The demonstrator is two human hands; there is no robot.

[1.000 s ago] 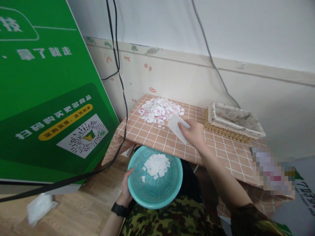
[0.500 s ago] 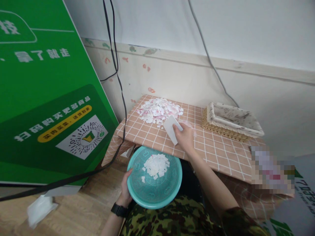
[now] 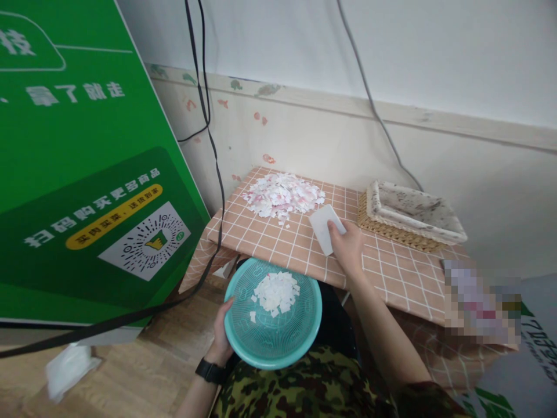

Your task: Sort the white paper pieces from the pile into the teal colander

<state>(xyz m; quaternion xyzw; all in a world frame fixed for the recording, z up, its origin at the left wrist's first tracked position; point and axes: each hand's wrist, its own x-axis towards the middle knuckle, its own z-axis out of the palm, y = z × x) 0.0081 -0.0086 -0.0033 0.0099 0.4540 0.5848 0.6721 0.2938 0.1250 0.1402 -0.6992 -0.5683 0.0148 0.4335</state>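
Note:
My left hand [image 3: 223, 330] grips the left rim of a round teal plastic colander [image 3: 274, 345], held below the table's front edge. Small white paper scraps [image 3: 277, 292] lie in a loose heap inside it. Above the tabletop, my right hand [image 3: 347, 244] is closed around a flat white rectangular card [image 3: 325, 228], thumb on its upper face. To the card's left and further back is a spread-out pile of paper scraps [image 3: 282, 194], white with some pink. A few stray pieces lie at the pile's near edge.
A brown checked cloth covers the table [image 3: 278, 244]. Back right stands a wicker basket [image 3: 404, 217] with a fabric lining. A green sign board [image 3: 87, 174] is on the left, with a black cable [image 3: 217, 168] hanging in front. A white plastic bag [image 3: 72, 371] lies on the floor.
My right hand has moved to the right with the white card, away from the pile of scraps. My left hand and the colander are almost unmoved.

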